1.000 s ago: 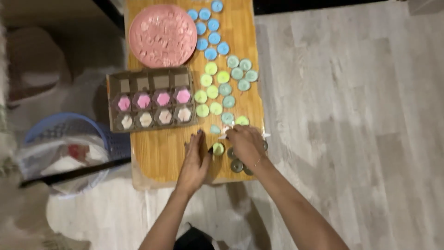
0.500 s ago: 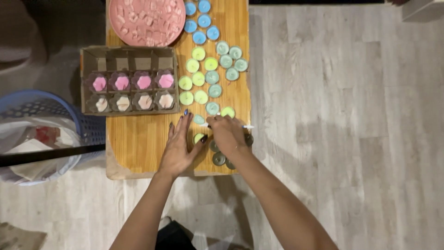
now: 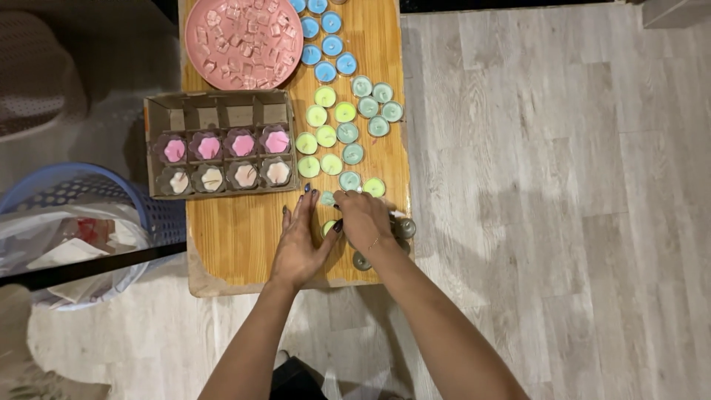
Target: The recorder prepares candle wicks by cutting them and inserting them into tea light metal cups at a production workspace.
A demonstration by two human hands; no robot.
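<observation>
Both hands are down at the near edge of the wooden worktop, close together. The left hand lies flat, palm down, fingers spread and extended, gripping nothing; its thumb side sits against a pale green tealight that shows only partly between the two hands. The right hand is curled over the same spot, fingers bent down, knuckles up; whether it actually pinches the tealight cannot be told, as the fingertips are hidden. Dark-capped tealights sit just beside the right hand at the worktop's right edge, another by the wrist.

Beyond the hands, loose tealights lie in rough rows: a green cluster, a teal cluster to its right, a blue cluster further up toward the far end. One teal and one green sit just past the right-hand fingers.

A cardboard divider tray overhangs the left side of the worktop; its far row of cells is bare, the middle row holds four pink flower-shaped candles, the near row four cream ones. A round pink plate with pale wax chunks sits at the far end, touching the tray's far edge.

On the floor at left, a blue laundry basket lined with a white plastic bag; grey wood-plank floor to the right
</observation>
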